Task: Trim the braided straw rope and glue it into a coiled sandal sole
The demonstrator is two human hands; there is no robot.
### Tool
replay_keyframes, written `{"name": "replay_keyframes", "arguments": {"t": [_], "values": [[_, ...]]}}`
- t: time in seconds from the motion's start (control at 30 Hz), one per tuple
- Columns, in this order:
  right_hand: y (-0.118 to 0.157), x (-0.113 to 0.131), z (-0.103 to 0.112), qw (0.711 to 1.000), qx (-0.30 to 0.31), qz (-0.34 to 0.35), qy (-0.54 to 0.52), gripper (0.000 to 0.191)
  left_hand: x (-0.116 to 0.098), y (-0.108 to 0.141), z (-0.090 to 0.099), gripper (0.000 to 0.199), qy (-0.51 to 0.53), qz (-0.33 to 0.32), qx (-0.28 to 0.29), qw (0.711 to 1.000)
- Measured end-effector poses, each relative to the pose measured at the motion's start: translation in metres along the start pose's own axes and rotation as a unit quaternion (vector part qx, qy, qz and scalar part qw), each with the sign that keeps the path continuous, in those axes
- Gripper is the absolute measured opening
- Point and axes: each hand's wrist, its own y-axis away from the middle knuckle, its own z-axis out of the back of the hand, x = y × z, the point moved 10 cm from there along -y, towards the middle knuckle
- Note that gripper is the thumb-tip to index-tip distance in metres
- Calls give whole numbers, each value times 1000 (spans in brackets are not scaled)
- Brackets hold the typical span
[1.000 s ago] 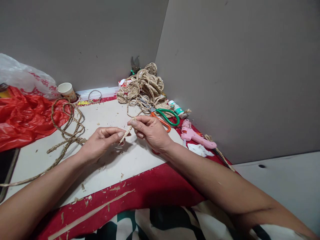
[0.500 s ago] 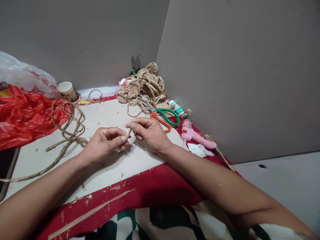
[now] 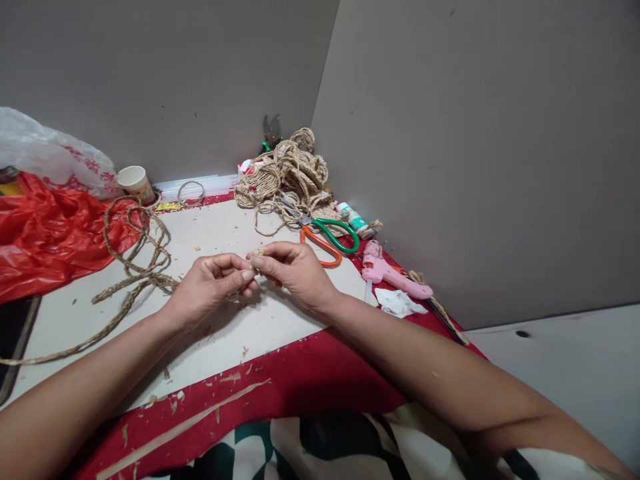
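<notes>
Over the white board (image 3: 210,230), my left hand (image 3: 216,285) is closed with thumb and fingers pinched on a small piece of braided straw cord (image 3: 259,254). My right hand (image 3: 295,272) pinches the same piece from the other side, and the fingertips of both hands meet. Most of the piece is hidden by the fingers. A long loose straw rope (image 3: 143,273) lies in loops left of my left hand. Scissors (image 3: 327,241) with one green and one orange handle rest just beyond my right hand.
Coiled straw rope (image 3: 293,173) is heaped at the back, pliers (image 3: 271,131) behind it. A pink glue gun (image 3: 393,275), white tissue (image 3: 400,303) and small bottle (image 3: 355,219) lie right. Red plastic bag (image 3: 60,233) and paper cup (image 3: 136,185) stand left. Straw scraps litter the red cloth (image 3: 300,373).
My right hand has moved slightly down and left, closer to my left hand. The cord piece between them is now more covered by the fingers.
</notes>
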Motion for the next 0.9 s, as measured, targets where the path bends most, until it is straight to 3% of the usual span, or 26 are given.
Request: {"name": "replay_keyframes", "arguments": {"t": [0.13, 0.37, 0.57, 0.67, 0.77, 0.83, 0.9], "values": [[1, 8, -1, 998, 5, 31, 46, 32, 1, -1, -1, 22, -23, 0, -4, 1000], [7, 22, -2, 996, 6, 83, 38, 27, 3, -2, -2, 24, -27, 14, 11, 999], [2, 10, -8, 999, 26, 29, 13, 33, 6, -5, 0, 25, -26, 21, 7, 999], [3, 15, -6, 995, 42, -1, 86, 31, 9, -7, 4, 26, -18, 31, -6, 999], [14, 43, 22, 982, 15, 5, 190, 39, 12, -9, 12, 27, -3, 41, -26, 999], [27, 68, 51, 965, -12, 30, 262, 32, 14, -10, 15, 27, 4, 44, -32, 999], [43, 89, 83, 889, -47, 53, 453, 26, 17, -11, 16, 27, 9, 47, -36, 998]]}}
